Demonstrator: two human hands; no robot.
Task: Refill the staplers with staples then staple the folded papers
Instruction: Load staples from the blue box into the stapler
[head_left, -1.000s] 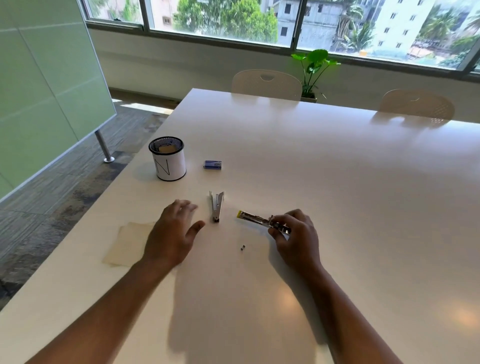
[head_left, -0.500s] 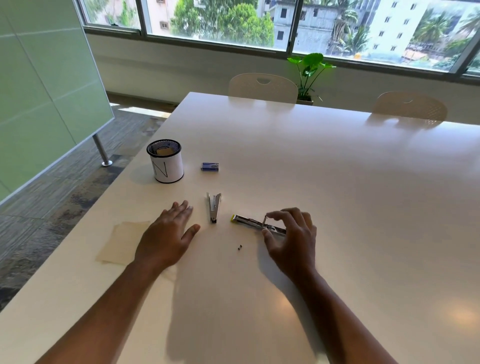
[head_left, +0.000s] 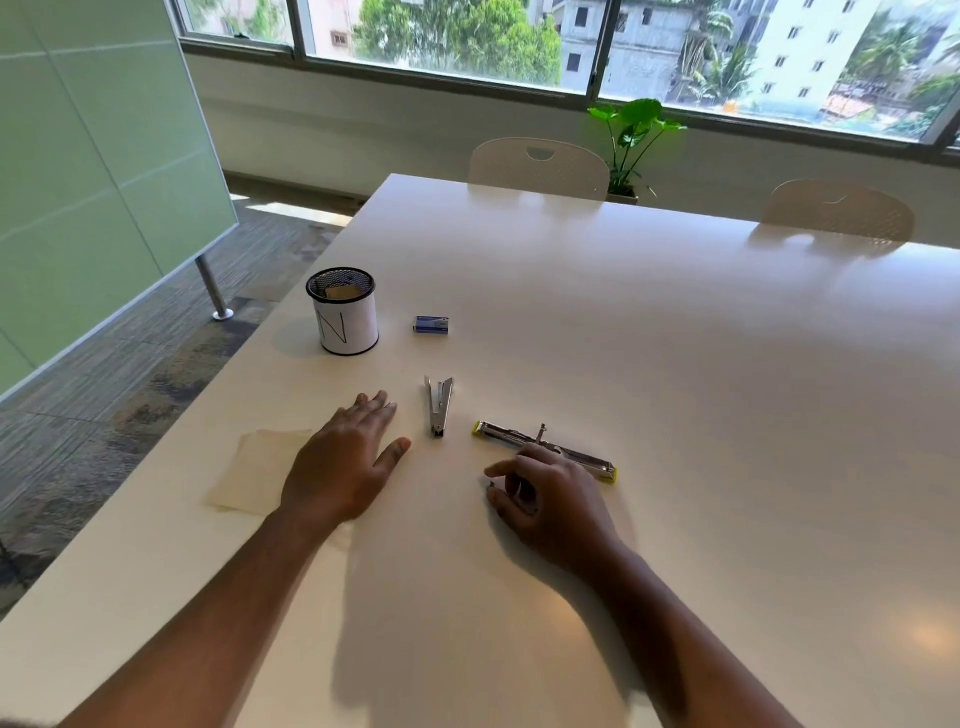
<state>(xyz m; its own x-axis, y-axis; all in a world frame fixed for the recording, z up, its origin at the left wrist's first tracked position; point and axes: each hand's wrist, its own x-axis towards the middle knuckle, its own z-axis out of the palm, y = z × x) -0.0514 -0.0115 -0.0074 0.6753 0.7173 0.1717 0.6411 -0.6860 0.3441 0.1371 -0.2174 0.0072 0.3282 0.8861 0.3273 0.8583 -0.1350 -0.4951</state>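
Note:
A silver stapler (head_left: 501, 434) with yellow ends lies opened out flat on the white table (head_left: 675, 389). Just in front of it, my right hand (head_left: 558, 496) has its fingers curled, and thumb and forefinger pinch a tiny dark piece (head_left: 491, 486) on the tabletop. A second, smaller silver stapler (head_left: 439, 405) lies to the left, partly open in a V. My left hand (head_left: 345, 457) rests flat on the table beside it, holding nothing, its wrist over the edge of the folded beige papers (head_left: 257, 467). A small blue staple box (head_left: 431, 325) sits further back.
A white cup (head_left: 347, 325) with a black mesh rim stands at the back left near the table's left edge, something brown inside. Two pale chairs (head_left: 540, 163) and a potted plant (head_left: 631, 140) stand beyond the far edge. A green panel stands on the left.
My right hand let go of the yellow-ended stapler, which now lies on the table, and moved left and nearer to the tiny dark piece. My left hand stayed flat.

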